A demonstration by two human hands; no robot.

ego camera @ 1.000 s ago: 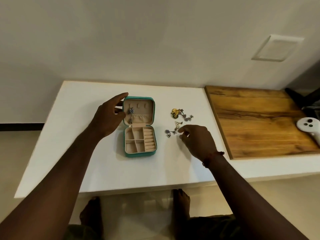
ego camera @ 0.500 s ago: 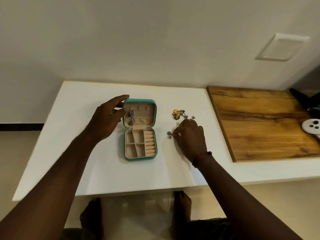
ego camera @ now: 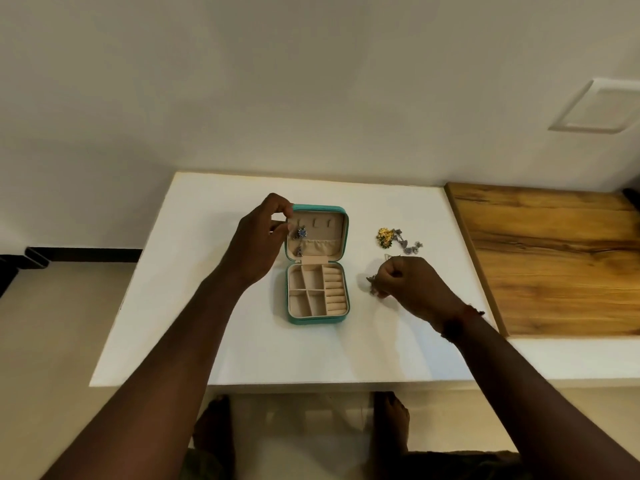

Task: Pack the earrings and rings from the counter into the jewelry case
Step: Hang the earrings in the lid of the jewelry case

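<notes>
A teal jewelry case (ego camera: 317,318) lies open on the white counter (ego camera: 214,306), lid upright, beige compartments showing. A blue-stone earring (ego camera: 300,233) hangs inside the lid. My left hand (ego camera: 258,242) grips the lid's left edge (ego camera: 290,211) with thumb and fingers. My right hand (ego camera: 410,285) is closed on a small silver earring (ego camera: 373,284) just right of the case. Beyond that hand a gold piece (ego camera: 385,235) and silver earrings (ego camera: 410,247) lie loose on the counter.
A wooden board (ego camera: 561,261) covers the counter to the right. A wall stands close behind the counter. My bare feet (ego camera: 389,420) show below the counter's front edge.
My right hand has pulled back toward me from the pile and closed on a silver earring. My left hand stays on the lid's left edge.
</notes>
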